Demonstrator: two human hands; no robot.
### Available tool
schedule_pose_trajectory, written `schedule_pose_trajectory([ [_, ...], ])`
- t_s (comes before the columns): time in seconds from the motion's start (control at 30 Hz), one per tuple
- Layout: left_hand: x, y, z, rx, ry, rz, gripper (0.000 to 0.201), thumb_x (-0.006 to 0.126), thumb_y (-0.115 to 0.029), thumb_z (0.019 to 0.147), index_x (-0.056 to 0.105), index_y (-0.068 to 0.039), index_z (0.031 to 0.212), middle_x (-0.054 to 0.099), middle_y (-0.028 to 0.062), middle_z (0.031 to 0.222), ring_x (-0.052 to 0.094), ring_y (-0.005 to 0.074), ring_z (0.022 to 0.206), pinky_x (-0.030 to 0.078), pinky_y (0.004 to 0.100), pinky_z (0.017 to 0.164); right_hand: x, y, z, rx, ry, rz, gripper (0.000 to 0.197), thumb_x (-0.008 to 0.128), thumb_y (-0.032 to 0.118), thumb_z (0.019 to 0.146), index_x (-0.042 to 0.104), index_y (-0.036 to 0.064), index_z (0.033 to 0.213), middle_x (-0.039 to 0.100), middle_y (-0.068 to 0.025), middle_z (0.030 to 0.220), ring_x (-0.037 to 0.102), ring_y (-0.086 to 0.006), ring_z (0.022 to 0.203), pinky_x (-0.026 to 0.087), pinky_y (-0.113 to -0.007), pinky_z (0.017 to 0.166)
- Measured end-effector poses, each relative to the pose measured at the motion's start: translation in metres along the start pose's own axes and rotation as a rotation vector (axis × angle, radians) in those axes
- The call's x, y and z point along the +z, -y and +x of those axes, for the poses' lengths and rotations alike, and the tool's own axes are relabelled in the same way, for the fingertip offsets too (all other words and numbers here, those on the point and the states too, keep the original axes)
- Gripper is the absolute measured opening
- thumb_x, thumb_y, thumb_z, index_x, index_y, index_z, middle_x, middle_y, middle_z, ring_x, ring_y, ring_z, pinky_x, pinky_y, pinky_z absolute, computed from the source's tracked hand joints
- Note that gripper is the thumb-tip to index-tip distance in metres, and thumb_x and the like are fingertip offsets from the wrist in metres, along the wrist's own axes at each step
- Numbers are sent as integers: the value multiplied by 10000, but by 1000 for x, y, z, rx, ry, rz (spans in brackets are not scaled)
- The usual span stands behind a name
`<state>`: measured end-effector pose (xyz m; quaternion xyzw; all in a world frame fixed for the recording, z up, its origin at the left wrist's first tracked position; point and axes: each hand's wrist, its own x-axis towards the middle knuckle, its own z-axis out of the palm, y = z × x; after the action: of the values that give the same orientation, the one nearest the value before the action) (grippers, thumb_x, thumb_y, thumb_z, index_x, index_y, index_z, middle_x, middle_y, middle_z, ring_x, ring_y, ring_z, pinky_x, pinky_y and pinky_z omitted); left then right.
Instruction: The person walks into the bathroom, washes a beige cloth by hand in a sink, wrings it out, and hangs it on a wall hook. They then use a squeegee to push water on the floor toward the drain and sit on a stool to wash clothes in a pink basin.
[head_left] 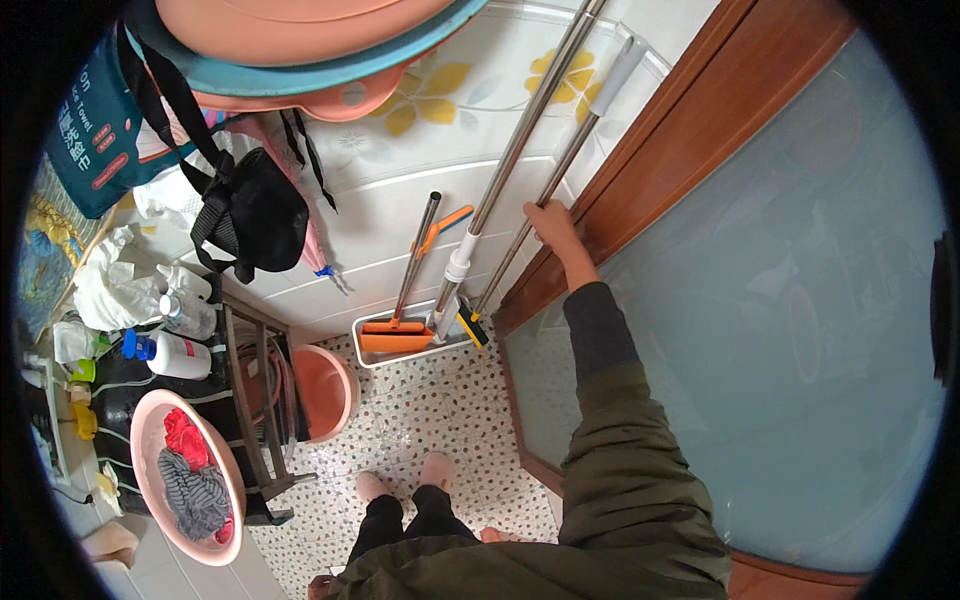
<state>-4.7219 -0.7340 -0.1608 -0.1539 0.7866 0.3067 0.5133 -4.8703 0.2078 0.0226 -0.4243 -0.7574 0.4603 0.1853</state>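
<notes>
Apparently at a grasping step, the right hand (547, 225) is wrapped round the grey-handled pole (504, 265), footed by the white tray (385, 362); lifting would call for clearing the steel pole (511, 150), the left hand's (320, 588) state being indeterminable.

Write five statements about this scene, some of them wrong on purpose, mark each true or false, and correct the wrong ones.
1. The right hand grips a pole with a grey handle. True.
2. The black bag stands on the floor. False: it hangs by its strap at the upper left.
3. Grey striped cloth lies in the oval basin. True.
4. The sleeve on the right arm is bright red. False: it is olive green with a dark cuff.
5. An orange mop head rests in the white tray. True.
</notes>
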Motion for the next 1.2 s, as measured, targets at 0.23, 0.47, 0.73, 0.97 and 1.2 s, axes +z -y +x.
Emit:
schedule_pose_trajectory([
  [0.23, 1, -3, -1, 12, -10, -37, 400, 670, -253, 847, 566, -17, 1152, 644, 119, 905, 618, 210, 797, 525, 342, 682, 15, 1, 31, 16, 80, -12, 296, 602, 264, 803, 551, 5, 670, 503, -47, 537, 508, -150, 433, 391, -319, 399],
  [0.47, 8, 2, -16, -1, -18, -44, 475, 690, -265, 829, 561, -8, 1206, 647, 130, 955, 618, 220, 837, 525, 346, 704, 27, -8, 43, -77, 12, -146, 404, 616, 325, 801, 640, -71, 726, 651, -240, 712, 662, -331, 656, 512, -426, 639],
  [0.73, 18, -55, 38, 1, 6, 12, 449, 691, -252, 834, 573, 1, 1186, 655, 129, 948, 626, 213, 831, 527, 342, 712, 42, -67, 72, -222, -314, -227, 470, 618, 384, 885, 611, -57, 723, 614, -161, 615, 633, -253, 540, 477, -408, 537],
  [0.97, 8, -46, 39, 16, 3, 14, 426, 692, -240, 838, 584, 8, 1168, 662, 128, 942, 632, 207, 826, 529, 339, 719, 44, -66, 69, -221, -386, -271, 533, 551, 395, 929, 594, -102, 743, 617, -277, 708, 607, -413, 686, 467, -497, 675],
  [1.2, 6, -27, 25, -12, 15, 0, 404, 693, -228, 843, 594, 15, 1150, 669, 127, 936, 639, 202, 821, 531, 336, 726, 37, -32, 68, -179, -221, -277, 520, 501, 405, 931, 649, -90, 870, 637, -311, 868, 623, -456, 852, 485, -499, 764],
])
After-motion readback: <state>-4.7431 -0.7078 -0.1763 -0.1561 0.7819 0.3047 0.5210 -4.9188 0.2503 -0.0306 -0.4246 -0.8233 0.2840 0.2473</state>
